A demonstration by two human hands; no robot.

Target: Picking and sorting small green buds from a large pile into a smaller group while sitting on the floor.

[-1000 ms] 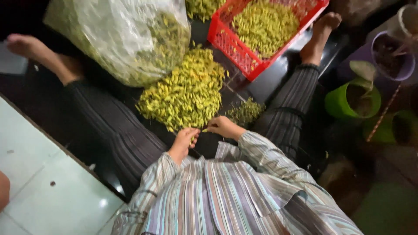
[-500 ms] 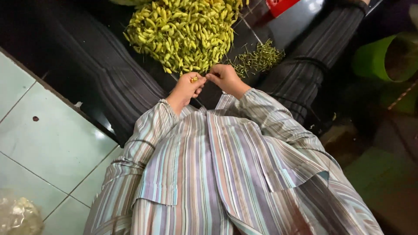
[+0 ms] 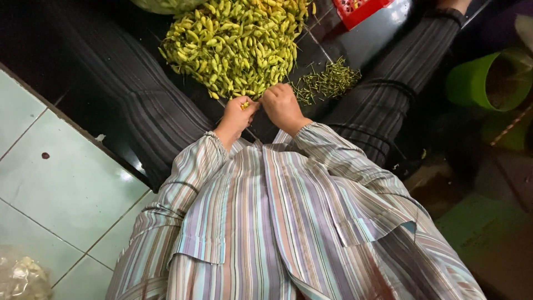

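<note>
Head view, looking down over a striped shirt (image 3: 277, 222) and 2 outstretched legs in dark striped trousers (image 3: 139, 105). Left hand (image 3: 237, 115) and right hand (image 3: 282, 105) close together, nearly touching, just near of the chilli heap (image 3: 239, 44). Left fingers pinched shut on 1 small yellow-green chilli (image 3: 245, 104). Right hand curled beside it, fingers bent toward the same chilli; cannot tell whether gripping it or only touching. Heap of yellow-green chillies spread on dark floor between the legs, far of the hands. Small pile of green stems (image 3: 327, 83) right of the hands, near the right leg and apart from the heap. Red basket (image 3: 361, 8) corner at the far edge, right of the heap. Green bucket (image 3: 480, 83) far right, well apart from the hands. Pale floor tiles (image 3: 61, 183) on the left. Clear plastic bag (image 3: 22, 278) at the near left corner, partly cut off.
</note>
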